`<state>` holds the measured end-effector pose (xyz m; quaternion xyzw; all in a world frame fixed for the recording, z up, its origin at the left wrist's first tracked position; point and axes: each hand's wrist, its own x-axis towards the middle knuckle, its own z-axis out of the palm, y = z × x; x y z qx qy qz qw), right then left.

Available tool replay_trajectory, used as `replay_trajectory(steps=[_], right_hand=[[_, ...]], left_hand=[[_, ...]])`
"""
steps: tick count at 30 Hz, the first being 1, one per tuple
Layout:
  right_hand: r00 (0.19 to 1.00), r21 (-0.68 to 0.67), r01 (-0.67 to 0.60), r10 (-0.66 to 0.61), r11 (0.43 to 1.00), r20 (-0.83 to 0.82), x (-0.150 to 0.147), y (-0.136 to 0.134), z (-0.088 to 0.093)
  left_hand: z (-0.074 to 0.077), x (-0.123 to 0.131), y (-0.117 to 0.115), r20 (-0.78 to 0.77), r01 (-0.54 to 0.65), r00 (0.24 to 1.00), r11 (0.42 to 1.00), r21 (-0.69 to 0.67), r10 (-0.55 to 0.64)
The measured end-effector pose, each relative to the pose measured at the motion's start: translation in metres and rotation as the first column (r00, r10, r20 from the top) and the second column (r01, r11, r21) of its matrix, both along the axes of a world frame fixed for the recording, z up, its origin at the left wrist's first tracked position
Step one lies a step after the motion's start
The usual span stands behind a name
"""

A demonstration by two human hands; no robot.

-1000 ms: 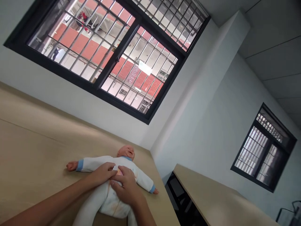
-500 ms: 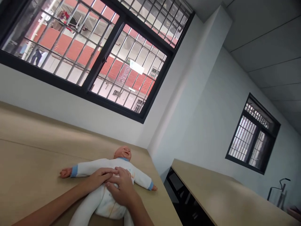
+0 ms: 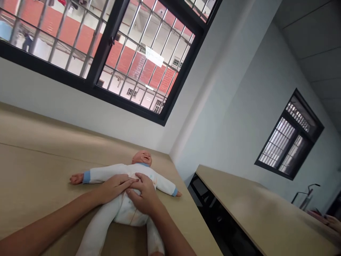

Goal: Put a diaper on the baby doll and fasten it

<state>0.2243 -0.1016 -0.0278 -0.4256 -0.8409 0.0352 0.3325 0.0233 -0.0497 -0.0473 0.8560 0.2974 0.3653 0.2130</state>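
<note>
A baby doll in a white suit with blue cuffs lies on its back on the tan table, arms spread and head toward the wall. My left hand rests on the doll's belly from the left, fingers extended. From the right, my right hand lies on the doll's torso, its fingers stretched out and meeting the left fingertips. Neither hand holds anything. The cloth under both hands is hidden.
A second tan table stands to the right across a dark gap. Behind are a wall and a barred window. At the far right edge, part of a person's hand shows near a metal frame.
The camera view has shifted, so the doll and tables appear higher and the large window is cut off more. Both hands remain on the doll's torso, fingertips still together.
</note>
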Motion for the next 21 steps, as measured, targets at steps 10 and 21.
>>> replay_trajectory(steps=[10, 21], right_hand=[[0.863, 0.146, 0.314, -0.217, 0.938, -0.456, 0.033, 0.005, -0.005], [0.810, -0.364, 0.023, -0.231, 0.931, -0.539, 0.071, 0.040, -0.048]], left_hand=[[0.004, 0.009, 0.023, -0.090, 0.005, 0.996, 0.984, 0.179, 0.011], [-0.033, 0.012, 0.045, -0.038, 0.095, 0.995, 0.942, 0.323, -0.088]])
